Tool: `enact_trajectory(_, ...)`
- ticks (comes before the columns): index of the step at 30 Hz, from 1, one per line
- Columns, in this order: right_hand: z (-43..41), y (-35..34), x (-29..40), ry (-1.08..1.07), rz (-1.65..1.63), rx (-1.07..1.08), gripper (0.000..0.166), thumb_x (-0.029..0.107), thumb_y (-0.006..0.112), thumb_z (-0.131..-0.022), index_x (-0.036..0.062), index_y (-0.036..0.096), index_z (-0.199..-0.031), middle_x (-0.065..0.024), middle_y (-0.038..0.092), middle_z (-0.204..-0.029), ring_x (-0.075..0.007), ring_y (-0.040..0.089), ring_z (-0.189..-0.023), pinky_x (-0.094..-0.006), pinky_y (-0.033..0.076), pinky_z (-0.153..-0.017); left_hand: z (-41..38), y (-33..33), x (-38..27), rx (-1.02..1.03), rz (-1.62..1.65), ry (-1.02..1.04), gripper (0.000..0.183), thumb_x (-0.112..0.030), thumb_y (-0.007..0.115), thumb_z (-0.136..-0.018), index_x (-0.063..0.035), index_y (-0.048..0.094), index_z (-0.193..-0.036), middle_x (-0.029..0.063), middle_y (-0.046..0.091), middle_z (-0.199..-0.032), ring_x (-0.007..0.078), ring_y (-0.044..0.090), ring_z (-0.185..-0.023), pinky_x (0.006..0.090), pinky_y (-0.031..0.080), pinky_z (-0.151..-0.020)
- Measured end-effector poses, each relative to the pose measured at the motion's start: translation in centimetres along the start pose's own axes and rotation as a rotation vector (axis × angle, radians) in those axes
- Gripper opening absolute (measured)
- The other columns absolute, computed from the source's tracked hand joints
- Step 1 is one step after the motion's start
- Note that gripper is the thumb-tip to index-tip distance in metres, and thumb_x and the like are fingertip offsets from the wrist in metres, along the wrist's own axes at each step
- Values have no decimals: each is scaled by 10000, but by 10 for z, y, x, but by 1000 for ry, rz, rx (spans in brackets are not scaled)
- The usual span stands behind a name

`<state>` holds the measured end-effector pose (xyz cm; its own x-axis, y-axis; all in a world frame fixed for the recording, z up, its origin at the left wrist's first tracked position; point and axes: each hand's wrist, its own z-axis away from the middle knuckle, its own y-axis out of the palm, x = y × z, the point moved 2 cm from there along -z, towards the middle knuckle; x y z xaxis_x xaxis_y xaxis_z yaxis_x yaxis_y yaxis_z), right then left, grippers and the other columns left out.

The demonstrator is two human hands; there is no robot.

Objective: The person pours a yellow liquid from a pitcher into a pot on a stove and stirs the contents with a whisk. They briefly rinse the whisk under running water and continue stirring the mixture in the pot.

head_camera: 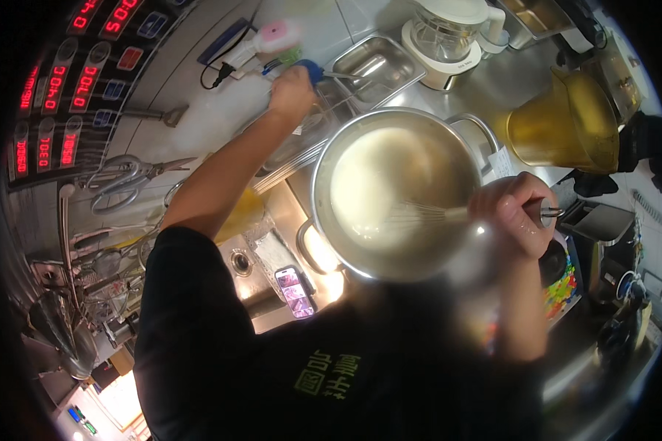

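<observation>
A large stainless steel pot (323,190) stands before me with a pale, creamy liquid (364,187) in it. My right hand (521,215) grips a wire whisk (419,212) by its thick handle, over the pot's right rim. The whisk's wires reach into the liquid. At the far side, beyond the pot, my left hand (294,88) is closed around a blue-handled utensil (310,71). Its thin metal shaft points right over the rectangular steel pans; my hand hides part of the handle.
Rectangular steel pan (378,69) and blender-like appliance (444,47) stand behind the pot. A yellow translucent pitcher (562,127) is at right. A lit phone (295,292) lies near the sink drain (242,263). Scissors (127,182) hang at left, below red-digit timers (83,88).
</observation>
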<state>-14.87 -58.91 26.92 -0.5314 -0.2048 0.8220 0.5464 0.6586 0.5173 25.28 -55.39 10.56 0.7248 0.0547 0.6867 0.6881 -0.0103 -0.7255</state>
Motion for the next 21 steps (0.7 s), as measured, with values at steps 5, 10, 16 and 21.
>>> enact_trajectory(5,-4,-7,2,-12,-35,-26,248,24,610,-910,40,459,-715,-64,469,-506,-129,400,-394,-300,378,-432,-7,16,-7,-41,-75,-14,278,-233,606,-819,-6,719,-934,149,565,-1013,258,591,-820,358,473,-492)
enact_trajectory(10,-9,-3,2,-9,-18,-30,244,37,621,-906,40,470,-713,-61,464,-497,-121,395,-390,-303,385,-433,-28,-14,-21,203,-149,-7,257,-261,594,-855,-69,745,-935,154,569,-1044,282,599,-853,399,450,-475)
enact_trajectory(16,-9,-9,-1,-12,-37,-49,256,40,635,-903,32,470,-708,-65,469,-500,-125,398,-392,-299,379,-426,-20,-21,-6,243,-112,-53,296,-284,588,-872,-59,727,-1005,141,560,-993,275,615,-780,387,448,-445)
enact_trajectory(21,-8,-7,0,-2,-45,-70,257,24,640,-893,29,468,-703,-68,473,-509,-124,403,-397,-289,371,-423,-16,-5,-11,178,-193,-153,443,-300,561,-903,-39,618,-1256,152,562,-980,231,607,-696,338,453,-436)
